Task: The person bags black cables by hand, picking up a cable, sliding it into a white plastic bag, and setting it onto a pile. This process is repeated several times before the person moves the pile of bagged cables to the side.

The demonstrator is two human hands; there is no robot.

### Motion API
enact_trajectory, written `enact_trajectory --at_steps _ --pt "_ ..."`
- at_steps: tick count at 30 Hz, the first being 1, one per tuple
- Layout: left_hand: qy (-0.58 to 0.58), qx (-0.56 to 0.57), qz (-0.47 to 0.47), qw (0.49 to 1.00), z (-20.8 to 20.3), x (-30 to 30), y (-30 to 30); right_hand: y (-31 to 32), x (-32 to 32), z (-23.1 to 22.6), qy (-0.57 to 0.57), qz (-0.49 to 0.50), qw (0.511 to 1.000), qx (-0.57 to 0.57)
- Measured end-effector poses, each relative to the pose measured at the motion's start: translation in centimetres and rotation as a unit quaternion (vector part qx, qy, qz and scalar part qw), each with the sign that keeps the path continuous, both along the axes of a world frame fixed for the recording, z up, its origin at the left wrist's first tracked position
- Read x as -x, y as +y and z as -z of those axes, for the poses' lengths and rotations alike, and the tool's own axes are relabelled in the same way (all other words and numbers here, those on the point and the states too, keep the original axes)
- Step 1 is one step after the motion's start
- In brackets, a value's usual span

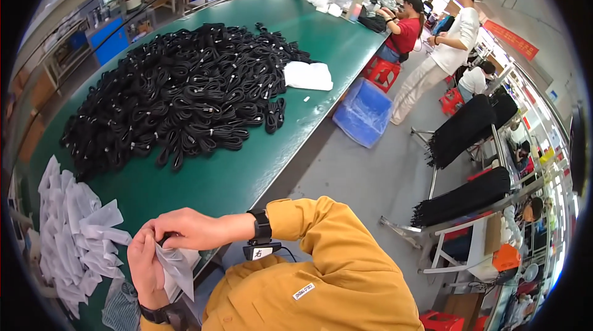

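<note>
My left hand (145,260) is closed on a small translucent plastic bag (179,269) near the table's front edge. My right hand (191,229) reaches across to the same spot, its fingers closed on a dark bit, apparently a bundled black cable (165,238), at the bag's mouth. Most of that bundle is hidden by fingers and bag. Beside my left hand lies a heap of filled translucent bags (80,232). Farther up the green table (235,183) spreads a large pile of coiled black cables (185,93), each tied in a bundle.
A white packet (309,76) lies at the pile's right. Off the table's right edge stands a blue bin (364,112) lined with plastic. Beyond are a red stool (384,73), people sitting and standing, and metal racks hung with black cables (460,198). A striped cloth (120,306) lies near my left wrist.
</note>
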State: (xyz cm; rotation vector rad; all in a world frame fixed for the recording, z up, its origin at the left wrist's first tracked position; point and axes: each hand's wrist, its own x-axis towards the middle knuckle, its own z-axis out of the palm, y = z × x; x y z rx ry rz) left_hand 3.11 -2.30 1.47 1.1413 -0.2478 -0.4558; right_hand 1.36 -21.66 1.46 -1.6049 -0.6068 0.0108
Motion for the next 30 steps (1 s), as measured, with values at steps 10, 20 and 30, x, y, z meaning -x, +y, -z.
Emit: enact_trajectory --at_steps 10,20,30 --pt "0.013 0.039 -0.005 0.999 -0.1 -1.3 0.7 -0.6 -1.0 0.0 -0.150 -0.056 0.987 0.016" --pt "-0.054 -0.202 0.029 0.978 2.3 -0.7 1.0 -1.0 -4.2 -0.8 -0.202 0.114 0.973 0.006" --pt "-0.367 -0.515 -0.198 0.749 3.1 -2.0 7.6 -14.2 -8.6 6.5 -0.174 0.501 0.683 0.503"
